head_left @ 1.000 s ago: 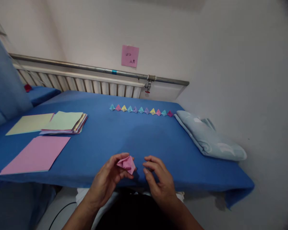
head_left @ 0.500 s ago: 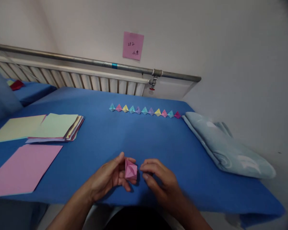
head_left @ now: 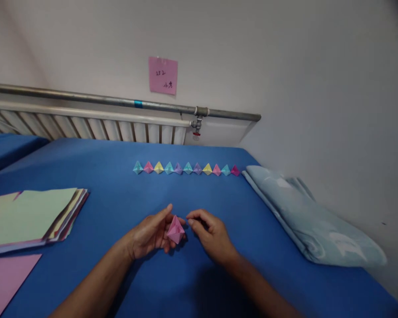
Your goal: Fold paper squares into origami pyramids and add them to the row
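Room up the middle, sides kinda boxed in
Open blue cloth (head_left: 119, 190) lies ahead of left hand (head_left: 151, 234) and right hand (head_left: 214, 236); origami row (head_left: 188, 168) bars the back, paper stack (head_left: 33, 216) left, folded blanket (head_left: 301, 212) right.

You have turned the pink folded paper (head_left: 175, 230) in your left hand (head_left: 151, 234): its hollow side lay open toward you half a second ago, and now a point stands up at the top. Your left thumb, which a second ago curved over beside the paper, is raised clear of it. Your right hand (head_left: 212, 236) has come in closer, its fingers gathered so that thumb and forefinger tips nearly meet, just beside the paper. Your view has shifted too: the paper stack (head_left: 36, 216) has slid left and is now cut by the edge, only a corner of the pink sheet (head_left: 8, 282) remains, and your dark clothing has left the bottom of the view.
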`<state>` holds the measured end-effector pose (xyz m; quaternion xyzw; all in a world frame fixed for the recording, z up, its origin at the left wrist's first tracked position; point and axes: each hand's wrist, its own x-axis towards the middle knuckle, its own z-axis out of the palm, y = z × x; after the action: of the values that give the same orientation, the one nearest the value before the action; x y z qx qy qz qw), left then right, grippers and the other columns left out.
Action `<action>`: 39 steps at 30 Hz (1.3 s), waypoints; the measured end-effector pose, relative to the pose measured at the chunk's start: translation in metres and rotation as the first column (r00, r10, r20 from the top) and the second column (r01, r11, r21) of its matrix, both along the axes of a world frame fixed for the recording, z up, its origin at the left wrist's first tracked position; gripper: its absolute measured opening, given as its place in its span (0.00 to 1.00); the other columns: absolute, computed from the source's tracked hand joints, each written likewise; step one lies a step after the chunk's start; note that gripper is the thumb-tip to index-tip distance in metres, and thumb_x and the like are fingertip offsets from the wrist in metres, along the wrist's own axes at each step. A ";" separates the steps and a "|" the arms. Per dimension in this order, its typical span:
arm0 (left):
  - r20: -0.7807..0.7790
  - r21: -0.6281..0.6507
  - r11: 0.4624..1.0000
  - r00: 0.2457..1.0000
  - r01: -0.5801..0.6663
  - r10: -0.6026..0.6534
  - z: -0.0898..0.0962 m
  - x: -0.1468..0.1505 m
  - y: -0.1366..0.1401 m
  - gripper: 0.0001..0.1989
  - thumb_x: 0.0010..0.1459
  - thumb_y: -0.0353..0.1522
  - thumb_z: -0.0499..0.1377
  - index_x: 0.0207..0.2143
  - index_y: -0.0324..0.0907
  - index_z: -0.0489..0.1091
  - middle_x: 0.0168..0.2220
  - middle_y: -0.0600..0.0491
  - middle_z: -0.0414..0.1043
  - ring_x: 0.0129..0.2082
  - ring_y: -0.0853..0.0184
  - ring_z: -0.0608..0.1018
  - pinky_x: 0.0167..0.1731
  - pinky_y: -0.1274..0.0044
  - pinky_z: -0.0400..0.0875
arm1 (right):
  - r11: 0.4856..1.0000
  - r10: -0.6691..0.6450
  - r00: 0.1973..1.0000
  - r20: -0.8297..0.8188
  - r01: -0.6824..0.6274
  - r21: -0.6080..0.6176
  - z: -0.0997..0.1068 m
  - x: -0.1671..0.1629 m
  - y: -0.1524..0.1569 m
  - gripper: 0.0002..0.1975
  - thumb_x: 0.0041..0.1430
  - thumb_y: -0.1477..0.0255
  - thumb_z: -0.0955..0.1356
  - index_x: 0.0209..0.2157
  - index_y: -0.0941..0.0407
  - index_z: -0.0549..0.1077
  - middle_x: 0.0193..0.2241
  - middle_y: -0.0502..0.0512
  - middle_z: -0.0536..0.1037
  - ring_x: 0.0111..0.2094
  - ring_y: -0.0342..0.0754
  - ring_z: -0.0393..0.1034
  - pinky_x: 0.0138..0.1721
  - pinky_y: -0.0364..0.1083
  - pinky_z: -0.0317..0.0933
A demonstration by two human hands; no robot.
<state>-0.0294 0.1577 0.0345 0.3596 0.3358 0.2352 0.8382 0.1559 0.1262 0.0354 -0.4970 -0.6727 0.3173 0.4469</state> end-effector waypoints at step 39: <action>-0.046 -0.042 0.972 0.972 -0.231 0.229 -0.032 -0.001 0.025 0.30 0.52 0.53 0.57 0.44 0.36 0.70 0.32 0.48 0.74 0.20 0.71 0.72 0.13 0.82 0.63 | 0.977 -0.049 0.989 0.141 0.018 0.212 -0.021 0.032 0.041 0.07 0.58 0.77 0.64 0.30 0.54 0.71 0.27 0.50 0.73 0.29 0.43 0.67 0.31 0.41 0.60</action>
<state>-0.0305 0.1826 0.0027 0.3031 0.3977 0.3153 0.8066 0.1880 0.1670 0.0149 -0.4803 -0.7247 0.1998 0.4519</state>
